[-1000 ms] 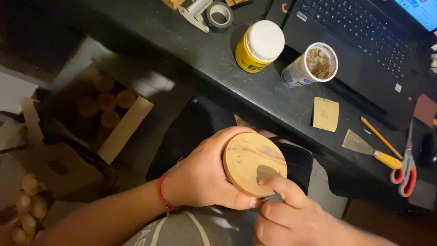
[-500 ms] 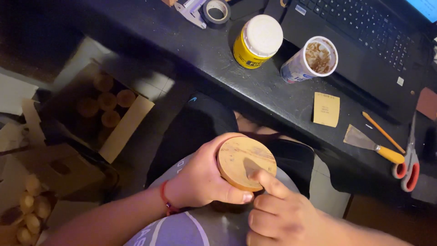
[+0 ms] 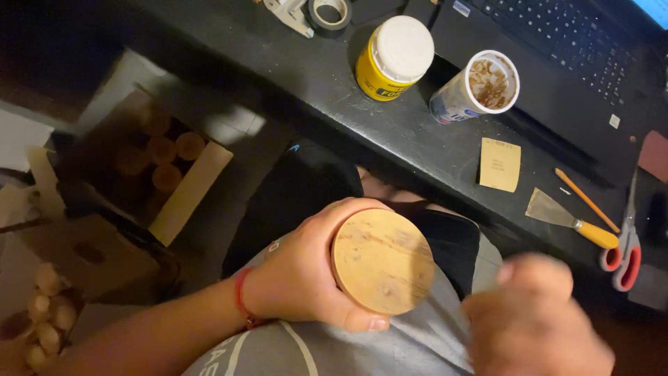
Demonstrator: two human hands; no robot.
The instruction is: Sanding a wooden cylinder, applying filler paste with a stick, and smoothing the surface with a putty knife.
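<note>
Head view: left hand wrapped around a round wooden disc, fingers curled at its edge, thumb tip under its lower rim, a tight grip on it. Disc held over the lap, flat face turned up, just below the table edge. Red band on the left wrist. Right hand blurred, just right of the disc, not touching it; cannot tell if its grip is apart or together. Up on the dark table: yellow jar with a white lid, next to it an open white cup with brown bits inside. Near them a small yellow paper square, a scraper with a yellow handle, a pencil, red scissors, a tape roll, a laptop. Down left on the floor, open cardboard boxes with round wooden pieces inside
</note>
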